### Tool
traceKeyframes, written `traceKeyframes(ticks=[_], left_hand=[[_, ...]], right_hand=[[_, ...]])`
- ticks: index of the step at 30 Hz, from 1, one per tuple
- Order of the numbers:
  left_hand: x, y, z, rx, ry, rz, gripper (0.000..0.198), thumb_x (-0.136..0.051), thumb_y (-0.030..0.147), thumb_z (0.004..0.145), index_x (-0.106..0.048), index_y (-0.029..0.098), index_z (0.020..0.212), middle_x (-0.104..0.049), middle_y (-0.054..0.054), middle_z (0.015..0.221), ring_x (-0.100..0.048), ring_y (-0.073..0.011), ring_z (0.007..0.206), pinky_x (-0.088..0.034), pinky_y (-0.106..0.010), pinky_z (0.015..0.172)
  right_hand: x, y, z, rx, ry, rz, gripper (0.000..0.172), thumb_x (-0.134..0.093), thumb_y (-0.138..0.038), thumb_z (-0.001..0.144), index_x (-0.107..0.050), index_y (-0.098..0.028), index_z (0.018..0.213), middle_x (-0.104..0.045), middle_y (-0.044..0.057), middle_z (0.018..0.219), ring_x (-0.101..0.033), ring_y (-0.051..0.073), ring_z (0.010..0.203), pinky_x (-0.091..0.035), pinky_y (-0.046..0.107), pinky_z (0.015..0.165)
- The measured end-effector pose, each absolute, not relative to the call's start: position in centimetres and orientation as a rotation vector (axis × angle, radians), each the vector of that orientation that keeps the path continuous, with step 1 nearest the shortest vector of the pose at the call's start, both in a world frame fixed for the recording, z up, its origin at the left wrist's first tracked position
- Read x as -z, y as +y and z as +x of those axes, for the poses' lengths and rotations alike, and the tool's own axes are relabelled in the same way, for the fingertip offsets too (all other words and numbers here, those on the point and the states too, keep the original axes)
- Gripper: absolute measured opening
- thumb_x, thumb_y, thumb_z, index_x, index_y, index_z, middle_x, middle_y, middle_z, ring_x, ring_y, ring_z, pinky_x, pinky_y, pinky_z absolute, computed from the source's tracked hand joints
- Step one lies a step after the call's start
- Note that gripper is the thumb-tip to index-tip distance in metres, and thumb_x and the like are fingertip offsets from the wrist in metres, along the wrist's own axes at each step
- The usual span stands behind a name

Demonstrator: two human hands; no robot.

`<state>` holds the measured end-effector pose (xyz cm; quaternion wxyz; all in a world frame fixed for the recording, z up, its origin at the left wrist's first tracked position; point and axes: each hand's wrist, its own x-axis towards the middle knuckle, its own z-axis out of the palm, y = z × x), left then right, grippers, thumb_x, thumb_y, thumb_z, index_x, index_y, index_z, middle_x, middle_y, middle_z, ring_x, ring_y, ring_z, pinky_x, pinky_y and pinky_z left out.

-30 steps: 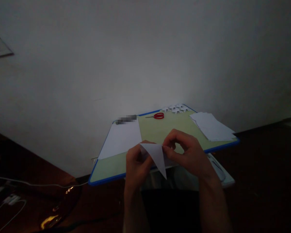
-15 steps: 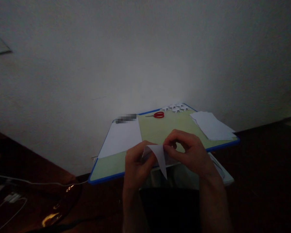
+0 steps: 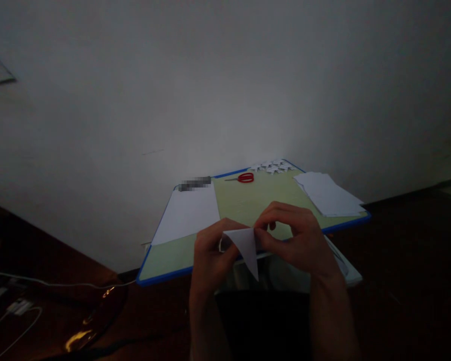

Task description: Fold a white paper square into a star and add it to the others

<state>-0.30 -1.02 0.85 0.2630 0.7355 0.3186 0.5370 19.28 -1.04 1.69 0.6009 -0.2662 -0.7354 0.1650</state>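
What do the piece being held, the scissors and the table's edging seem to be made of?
Held piece: matte white paper, by its thin sheet and crisp point.
Scissors: grey blades, probably metal; red handles, likely plastic, judging by the solid colour.
Table edging: smooth blue, perhaps plastic, as it runs round the corners evenly; the dim light leaves this open.
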Motion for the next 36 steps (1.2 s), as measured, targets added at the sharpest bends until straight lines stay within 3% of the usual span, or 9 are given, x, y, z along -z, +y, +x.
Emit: traceKeyframes(ticks=[11, 14, 18, 28, 32, 36], left_hand=[[-0.5, -0.9, -0.5, -1.436, 0.889, 1.897, 0.004, -0.08, 0.02, 0.085, -0.081, 0.021, 0.082, -0.074, 0.0, 0.075, -0.063, -0.0144, 0.065, -0.046, -0.024, 0.058], [-0.2, -0.6, -0.3, -1.545, 0.916, 1.731, 0.005, -0.083, 0.021, 0.081, -0.079, 0.019, 0.079, -0.071, 0.001, 0.072, -0.061, -0.0136, 0.063, -0.046, -0.022, 0.056], [0.0, -0.5, -0.2, -1.639, 0.949, 1.519, 0.007, -0.084, 0.022, 0.079, -0.079, 0.019, 0.082, -0.074, 0.0, 0.078, -0.063, -0.0149, 0.068, -0.05, -0.023, 0.059], [0.1, -0.1, -0.7, -1.494, 1.053, 1.502, 0.015, -0.086, 0.029, 0.079, -0.081, 0.017, 0.088, -0.076, -0.003, 0.079, -0.065, -0.0172, 0.069, -0.049, -0.024, 0.062], [0.1, 0.1, -0.5, -1.628, 1.154, 1.422, 0.02, -0.087, 0.035, 0.08, -0.081, 0.017, 0.087, -0.073, -0.001, 0.075, -0.064, -0.0166, 0.069, -0.048, -0.024, 0.063], [0.1, 0.3, 0.0, -1.71, 1.201, 1.383, 0.023, -0.087, 0.039, 0.081, -0.081, 0.017, 0.087, -0.075, -0.001, 0.077, -0.065, -0.0171, 0.071, -0.049, -0.025, 0.063]], right_hand=[[-1.7, -0.9, 19.2, -0.393, -1.733, -0.64, 0.016, -0.071, -0.008, 0.09, -0.074, -0.022, 0.082, -0.07, -0.001, 0.077, -0.064, 0.014, 0.072, -0.052, 0.029, 0.068], [-1.6, -0.7, 19.2, -0.441, -1.741, -0.618, 0.012, -0.074, -0.013, 0.093, -0.079, -0.023, 0.097, -0.073, 0.001, 0.087, -0.067, 0.014, 0.079, -0.054, 0.029, 0.074], [-1.3, -0.4, 19.2, -0.512, -1.761, -0.58, 0.023, -0.074, -0.016, 0.096, -0.079, -0.026, 0.116, -0.077, 0.002, 0.095, -0.069, 0.016, 0.084, -0.055, 0.031, 0.077], [-0.9, 0.2, 18.7, -0.577, -1.632, -0.63, 0.012, -0.075, -0.024, 0.096, -0.082, -0.028, 0.106, -0.083, 0.002, 0.097, -0.076, 0.018, 0.089, -0.06, 0.034, 0.082], [-0.6, 0.1, 19.4, -0.66, -1.666, -0.608, 0.024, -0.068, -0.023, 0.1, -0.079, -0.03, 0.12, -0.083, 0.003, 0.115, -0.077, 0.019, 0.102, -0.061, 0.036, 0.091], [-0.5, 0.0, 19.5, -0.66, -1.721, -0.568, 0.038, -0.082, -0.029, 0.091, -0.076, -0.031, 0.129, -0.08, 0.005, 0.124, -0.075, 0.022, 0.109, -0.062, 0.04, 0.093]])
